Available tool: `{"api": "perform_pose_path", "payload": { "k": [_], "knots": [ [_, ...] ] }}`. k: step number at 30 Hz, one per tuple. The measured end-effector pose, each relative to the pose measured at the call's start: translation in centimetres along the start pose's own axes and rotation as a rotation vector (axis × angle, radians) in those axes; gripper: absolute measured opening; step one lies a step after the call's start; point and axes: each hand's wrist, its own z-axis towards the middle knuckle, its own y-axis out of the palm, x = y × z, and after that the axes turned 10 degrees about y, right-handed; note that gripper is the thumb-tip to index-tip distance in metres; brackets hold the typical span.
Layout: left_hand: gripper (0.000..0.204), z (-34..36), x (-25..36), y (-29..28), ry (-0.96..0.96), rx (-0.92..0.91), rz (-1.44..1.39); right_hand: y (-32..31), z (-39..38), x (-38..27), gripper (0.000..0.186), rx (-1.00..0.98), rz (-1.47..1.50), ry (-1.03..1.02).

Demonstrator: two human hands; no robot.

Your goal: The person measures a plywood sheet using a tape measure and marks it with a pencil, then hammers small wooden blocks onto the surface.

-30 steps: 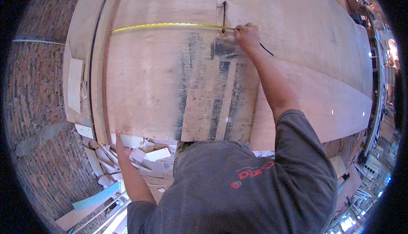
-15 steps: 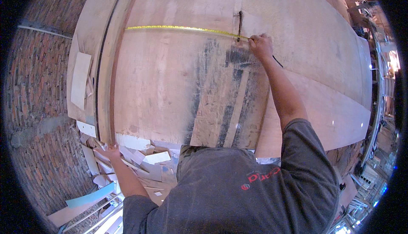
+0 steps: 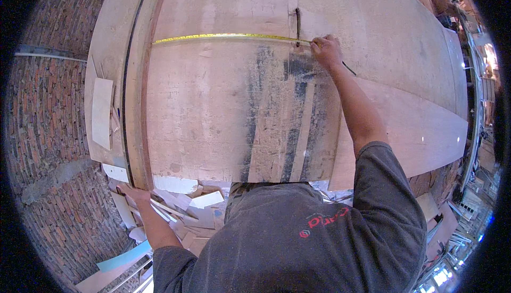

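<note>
My right hand is closed on the end of a yellow tape measure, which stretches left across a worn, dark-streaked plywood board to a reddish edge beside a long wooden rail. A short black strap or slot crosses under or beside the tape near that hand, and a thin black cord pokes out to the hand's right. Down at the lower left, my left hand grips the near end of the rail, its fingertips partly hidden.
A brick wall runs along the left. Loose wood offcuts lie below the board's near edge, with a pale blue strip farther down. A pinker plywood sheet extends right, toward cluttered timber and bright openings at the rim.
My left hand has moved down and left from the board's corner onto the rail's end. My right hand keeps hold of the tape; the whole view has shifted slightly.
</note>
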Motion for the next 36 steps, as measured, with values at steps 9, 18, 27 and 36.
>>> {"api": "perform_pose_path", "payload": {
  "k": [9, 18, 27, 36],
  "knots": [
    [0.092, -2.1, -0.9, -3.3, 0.160, 0.315, 0.085, -3.5, -3.2, 1.5, 0.018, -0.081, 0.181, -0.080],
    [0.089, -6.9, -5.5, -4.2, 0.345, 0.461, 0.342, -5.2, -15.7, 5.5, 0.033, -0.115, 0.326, 0.151],
    [0.088, -4.7, -5.9, 0.3, 0.701, 0.470, 0.667, -7.9, -22.8, 0.9, 0.062, -0.259, 0.291, 0.185],
    [0.102, -3.4, -4.4, 5.4, 1.249, 0.224, 1.120, -9.6, -39.9, 24.5, 0.076, -0.013, -0.241, 0.717]
  ]
}}
